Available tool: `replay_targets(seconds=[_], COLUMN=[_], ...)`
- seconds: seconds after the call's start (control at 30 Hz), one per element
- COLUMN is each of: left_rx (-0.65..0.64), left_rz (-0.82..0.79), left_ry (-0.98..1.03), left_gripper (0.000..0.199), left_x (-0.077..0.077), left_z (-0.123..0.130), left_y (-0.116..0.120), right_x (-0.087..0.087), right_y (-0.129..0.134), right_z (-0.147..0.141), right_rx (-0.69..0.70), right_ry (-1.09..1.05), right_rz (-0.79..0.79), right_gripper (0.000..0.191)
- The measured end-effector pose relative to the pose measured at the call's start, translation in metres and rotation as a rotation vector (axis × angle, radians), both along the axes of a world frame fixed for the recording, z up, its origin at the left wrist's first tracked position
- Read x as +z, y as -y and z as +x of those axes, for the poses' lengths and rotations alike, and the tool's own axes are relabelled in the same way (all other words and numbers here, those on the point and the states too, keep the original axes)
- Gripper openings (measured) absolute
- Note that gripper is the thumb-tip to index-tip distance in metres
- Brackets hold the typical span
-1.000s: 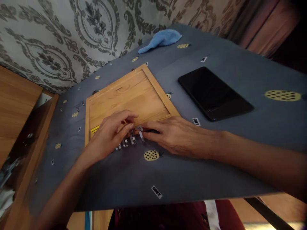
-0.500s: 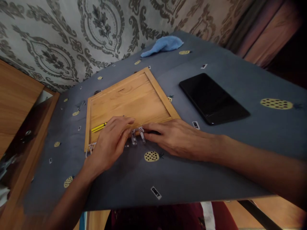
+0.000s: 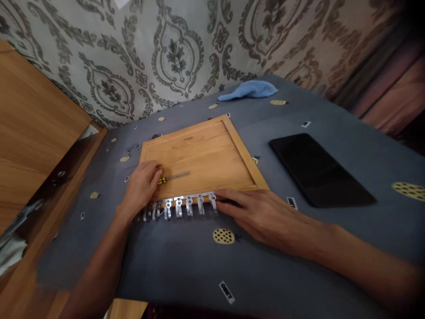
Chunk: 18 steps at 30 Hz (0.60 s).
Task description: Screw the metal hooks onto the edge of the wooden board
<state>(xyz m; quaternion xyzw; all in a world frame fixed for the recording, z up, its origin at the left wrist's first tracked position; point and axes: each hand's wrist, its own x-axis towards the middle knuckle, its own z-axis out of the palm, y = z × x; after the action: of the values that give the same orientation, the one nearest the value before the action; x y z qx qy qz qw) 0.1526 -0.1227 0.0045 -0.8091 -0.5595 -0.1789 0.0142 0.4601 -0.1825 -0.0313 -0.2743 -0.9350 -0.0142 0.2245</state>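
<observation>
A metal hook rail (image 3: 189, 204) with several hooks lies along the near edge of a framed wooden board (image 3: 195, 155). At the rail's right end, my right hand (image 3: 255, 210) grips with thumb and forefinger, its palm low over the table. My left hand (image 3: 141, 184) is curled over the handle of a screwdriver (image 3: 177, 176) at the board's left side. Only the front of the yellow-and-black handle and the thin shaft show, the shaft pointing right across the board. The left fingers hide the rest of the handle.
A black tablet-like slab (image 3: 320, 170) lies right of the board. A blue cloth (image 3: 250, 90) rests at the back against the patterned curtain (image 3: 177, 57). Small metal pieces (image 3: 133, 148) lie left of the board. A wooden cabinet (image 3: 36, 119) stands at the left.
My left hand has moved left along the rail's line to the screwdriver handle, uncovering several hooks. My right hand stays at the rail's right end. The camera view has shifted.
</observation>
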Motion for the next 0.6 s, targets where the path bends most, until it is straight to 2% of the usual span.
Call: replay_targets(seconds=[0.37, 0.6], left_rx=[-0.009, -0.050], left_rz=[-0.089, -0.246], left_ry=[0.011, 0.108], left_gripper=[0.028, 0.031], left_x=[-0.004, 0.012], left_z=[0.000, -0.005], left_y=[-0.004, 0.000], right_x=[-0.005, -0.010], right_y=[-0.001, 0.000], right_z=[0.000, 0.002], right_rx=[0.004, 0.016], right_ry=[-0.036, -0.056], right_rz=[0.039, 0.011], right_gripper=[0.035, 0.042])
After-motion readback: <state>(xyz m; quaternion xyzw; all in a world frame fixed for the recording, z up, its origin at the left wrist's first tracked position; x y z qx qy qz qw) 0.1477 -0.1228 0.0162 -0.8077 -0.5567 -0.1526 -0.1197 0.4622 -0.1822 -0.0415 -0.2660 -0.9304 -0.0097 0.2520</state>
